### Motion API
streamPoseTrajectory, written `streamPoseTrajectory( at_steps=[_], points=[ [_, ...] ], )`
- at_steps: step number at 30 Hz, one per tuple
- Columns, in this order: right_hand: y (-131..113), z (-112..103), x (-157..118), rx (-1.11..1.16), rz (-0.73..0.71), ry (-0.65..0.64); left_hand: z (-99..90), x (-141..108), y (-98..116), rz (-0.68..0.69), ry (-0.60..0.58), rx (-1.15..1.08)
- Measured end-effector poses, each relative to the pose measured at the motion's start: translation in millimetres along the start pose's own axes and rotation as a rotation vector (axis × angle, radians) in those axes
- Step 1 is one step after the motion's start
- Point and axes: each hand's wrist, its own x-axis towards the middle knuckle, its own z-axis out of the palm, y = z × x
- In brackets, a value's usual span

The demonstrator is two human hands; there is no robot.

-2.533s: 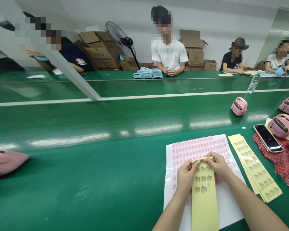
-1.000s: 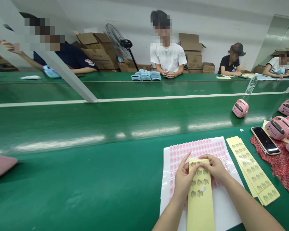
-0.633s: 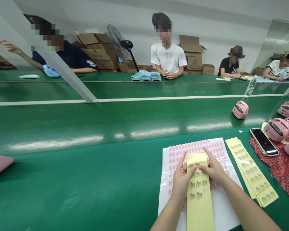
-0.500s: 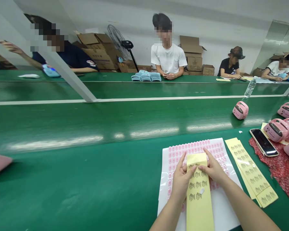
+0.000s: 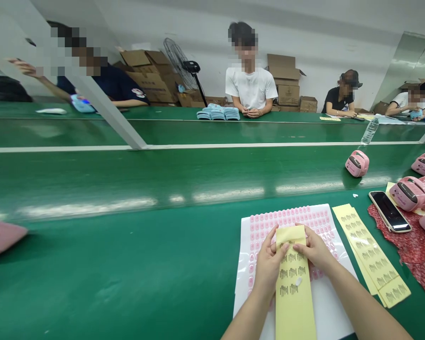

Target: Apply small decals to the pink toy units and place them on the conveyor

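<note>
Between my hands is a long yellow label strip (image 5: 293, 309) with rows of small dark-printed labels near its upper end. My left hand (image 5: 269, 259) grips its left edge, thumb on the face. On the right edge, my right hand (image 5: 315, 248) holds it the same way, with the thumb near the printed rows. A small whitish scrap (image 5: 298, 281) rests on the strip. Under it all lies a white sheet (image 5: 331, 302) covered with rows of pink oval stickers (image 5: 283, 215), partly hidden by the strip and my hands.
More yellow label strips (image 5: 370, 257) lie to the right, beside a phone (image 5: 389, 211) on red bubble wrap (image 5: 418, 250). Several pink handled devices (image 5: 357, 163) stand on the right. A pink object (image 5: 3, 238) is at the left edge. Across the green table (image 5: 127, 274) sit several people.
My view has shifted slightly, so everything sits a little farther right. My hands keep their hold on the label strip, and the right index finger looks more bent behind its top.
</note>
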Motion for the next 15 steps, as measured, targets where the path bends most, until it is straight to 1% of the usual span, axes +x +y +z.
streamPoseTrajectory(
  at_steps=[3, 7, 10, 13, 15],
  points=[
    [1.8, -1.3, 0.6, 0.004, 0.006, -0.019, -0.2, 0.3, 1.7, -0.024, 0.019, -0.011],
    [1.8, -0.7, 0.4, 0.004, 0.011, 0.008, -1.5, 0.3, 4.6, -0.052, -0.006, -0.012],
    [0.6, 0.8, -0.1, 0.01, -0.002, 0.027, -3.1, 1.6, 4.4, -0.077, -0.001, -0.048],
    [-1.9, 1.8, -0.9, 0.026, -0.016, 0.031, -4.2, 3.2, 3.0, -0.098, 0.007, -0.068],
    [-4.3, 2.2, -1.8, 0.036, -0.019, 0.017, -4.3, 3.3, 2.8, -0.112, -0.009, -0.041]
  ],
)
